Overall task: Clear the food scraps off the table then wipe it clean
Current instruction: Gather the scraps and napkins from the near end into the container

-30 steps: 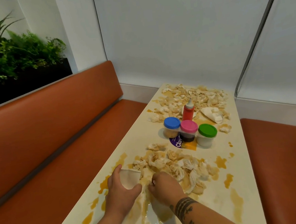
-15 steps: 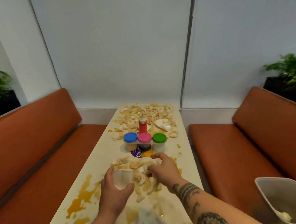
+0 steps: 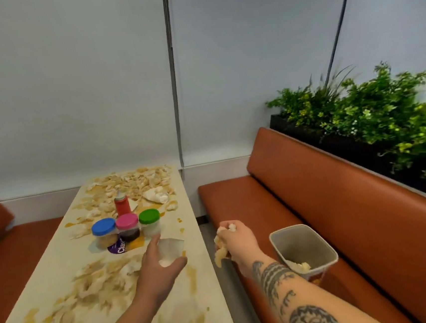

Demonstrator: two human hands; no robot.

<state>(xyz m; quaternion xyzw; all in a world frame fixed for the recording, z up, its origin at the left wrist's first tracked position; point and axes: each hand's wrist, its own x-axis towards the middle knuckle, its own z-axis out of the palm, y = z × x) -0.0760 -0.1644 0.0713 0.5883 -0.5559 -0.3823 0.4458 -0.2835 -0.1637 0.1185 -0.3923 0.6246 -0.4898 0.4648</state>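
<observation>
Scraps bunched inside right hand fingers, cup in left hand

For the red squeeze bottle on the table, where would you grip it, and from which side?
Grip the red squeeze bottle round its body, below the white nozzle, probably from above or the right: it stands upright, and the three lidded jars crowd its near side.
</observation>
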